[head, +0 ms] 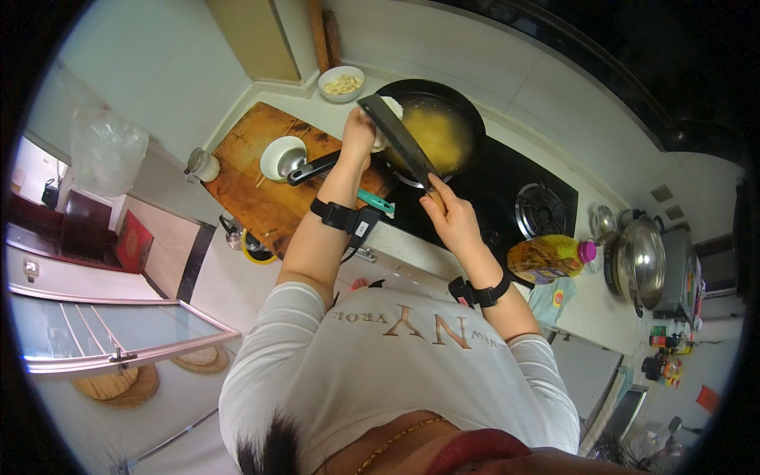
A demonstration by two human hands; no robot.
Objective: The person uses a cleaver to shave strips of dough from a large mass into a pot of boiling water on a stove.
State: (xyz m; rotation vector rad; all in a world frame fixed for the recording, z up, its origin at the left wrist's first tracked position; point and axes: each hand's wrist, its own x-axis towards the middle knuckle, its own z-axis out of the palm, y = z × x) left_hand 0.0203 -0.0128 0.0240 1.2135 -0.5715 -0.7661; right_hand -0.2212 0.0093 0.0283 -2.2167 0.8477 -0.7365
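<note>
My right hand (454, 217) grips the wooden handle of a broad dark-bladed kitchen knife (399, 138). My left hand (360, 132) holds a soft white lump (392, 107), possibly dough, behind the blade. The blade hides much of the lump, so whether it cuts in cannot be told. Both hands are at the near left rim of a black frying pan (472, 119), which stands on the hob with yellowish liquid (436, 139) in it. The pan's black handle (314, 168) points left, passing beneath my left forearm.
A wooden cutting board (237, 169) at left carries a white bowl (274, 155) and chopsticks. Behind it stands a bowl of pale pieces (342, 85). A glass jar (205, 166) is at the board's left edge. Right of the hob are an oil bottle (546, 259) and a steel wok (646, 261).
</note>
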